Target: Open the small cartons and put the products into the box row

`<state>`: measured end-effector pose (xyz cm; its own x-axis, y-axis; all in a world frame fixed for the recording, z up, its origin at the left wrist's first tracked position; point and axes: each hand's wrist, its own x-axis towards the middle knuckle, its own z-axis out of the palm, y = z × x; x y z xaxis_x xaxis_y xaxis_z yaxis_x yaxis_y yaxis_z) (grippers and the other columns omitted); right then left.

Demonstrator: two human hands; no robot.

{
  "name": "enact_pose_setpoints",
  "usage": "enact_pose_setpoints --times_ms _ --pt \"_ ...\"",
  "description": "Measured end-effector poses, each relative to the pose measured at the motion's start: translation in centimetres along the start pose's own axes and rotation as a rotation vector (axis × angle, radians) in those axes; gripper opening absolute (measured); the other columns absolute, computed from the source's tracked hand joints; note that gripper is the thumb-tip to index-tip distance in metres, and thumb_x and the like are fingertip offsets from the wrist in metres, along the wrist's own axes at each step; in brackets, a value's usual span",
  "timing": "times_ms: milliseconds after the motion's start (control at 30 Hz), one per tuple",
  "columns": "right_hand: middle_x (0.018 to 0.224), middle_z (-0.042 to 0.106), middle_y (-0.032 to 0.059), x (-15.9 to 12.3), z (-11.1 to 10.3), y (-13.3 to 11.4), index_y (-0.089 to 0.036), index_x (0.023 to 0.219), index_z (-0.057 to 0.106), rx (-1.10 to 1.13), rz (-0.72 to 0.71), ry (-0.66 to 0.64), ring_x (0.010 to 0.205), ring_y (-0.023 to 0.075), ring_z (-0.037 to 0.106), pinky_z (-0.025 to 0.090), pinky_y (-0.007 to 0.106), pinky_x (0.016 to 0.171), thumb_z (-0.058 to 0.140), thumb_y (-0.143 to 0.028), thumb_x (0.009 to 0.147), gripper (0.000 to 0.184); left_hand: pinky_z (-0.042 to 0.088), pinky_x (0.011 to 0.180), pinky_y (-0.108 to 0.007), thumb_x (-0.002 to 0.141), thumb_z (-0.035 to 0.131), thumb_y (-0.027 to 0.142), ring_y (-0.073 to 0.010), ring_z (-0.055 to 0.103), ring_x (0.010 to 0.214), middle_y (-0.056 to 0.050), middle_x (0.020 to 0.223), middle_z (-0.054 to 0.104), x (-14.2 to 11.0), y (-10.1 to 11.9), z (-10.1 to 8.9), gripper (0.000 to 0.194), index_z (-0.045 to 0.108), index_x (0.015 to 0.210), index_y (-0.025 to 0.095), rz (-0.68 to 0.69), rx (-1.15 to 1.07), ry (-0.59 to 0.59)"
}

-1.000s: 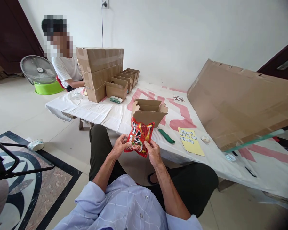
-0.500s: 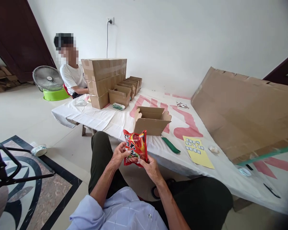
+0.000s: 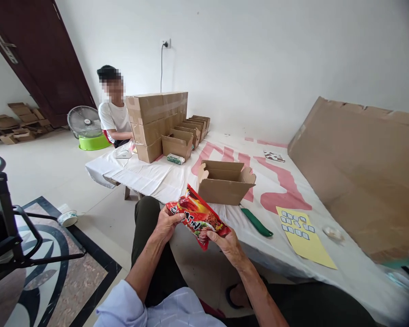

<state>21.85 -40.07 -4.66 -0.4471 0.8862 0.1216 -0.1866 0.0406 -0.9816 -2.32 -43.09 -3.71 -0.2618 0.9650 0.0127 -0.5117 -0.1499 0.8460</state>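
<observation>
Between my two hands is a red packet of instant noodles (image 3: 195, 213), tilted, with dark lettering and a food picture facing me. My left hand (image 3: 166, 223) pinches its left end with the thumb on top. At the lower right corner, my right hand (image 3: 229, 245) grips it, thumb on the front. The packet is above my lap, by the table edge. Just beyond it, an open cardboard box (image 3: 225, 190) stands on the table, flaps up. Right of that box lies a green-handled knife or cutter (image 3: 256, 222).
Stacked closed cartons (image 3: 150, 109) and a row of open boxes (image 3: 177, 144) stand at the back left, near a seated person (image 3: 114, 119). A small green-and-white box (image 3: 176, 159) lies before them. Yellow paper with stickers (image 3: 305, 236) and a large cardboard sheet (image 3: 357, 181) are at right.
The packet has turned from upright to slanting, its right end now lower, and both hands have shifted with it. My right hand has moved right. The camera view has swung left.
</observation>
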Motion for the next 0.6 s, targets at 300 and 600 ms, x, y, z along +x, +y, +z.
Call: enact_pose_setpoints --times_ms 300,600 --pt "0.092 0.085 0.0115 4.0 0.2 -0.6 -0.017 0.092 0.088 -0.045 0.015 -0.031 0.084 0.0264 0.077 0.065 0.040 0.082 0.092 -0.071 0.075 0.057 0.060 0.080 -0.032 0.052 0.110 0.040 -0.0277 0.074 0.112 -0.016 0.139 0.072 3.1 2.1 -2.5 0.099 0.063 0.138 0.022 0.266 0.542 0.168" --pt "0.094 0.084 0.0094 6.1 0.2 -1.1 -0.017 0.106 0.083 -0.075 0.047 -0.063 0.080 0.0230 0.073 0.060 0.033 0.069 0.093 -0.063 0.075 0.057 0.062 0.097 -0.039 0.054 0.111 0.035 -0.0267 0.078 0.102 -0.011 0.110 0.082 7.6 3.4 -3.2 0.073 0.076 0.116 0.016 0.014 0.468 -0.215"
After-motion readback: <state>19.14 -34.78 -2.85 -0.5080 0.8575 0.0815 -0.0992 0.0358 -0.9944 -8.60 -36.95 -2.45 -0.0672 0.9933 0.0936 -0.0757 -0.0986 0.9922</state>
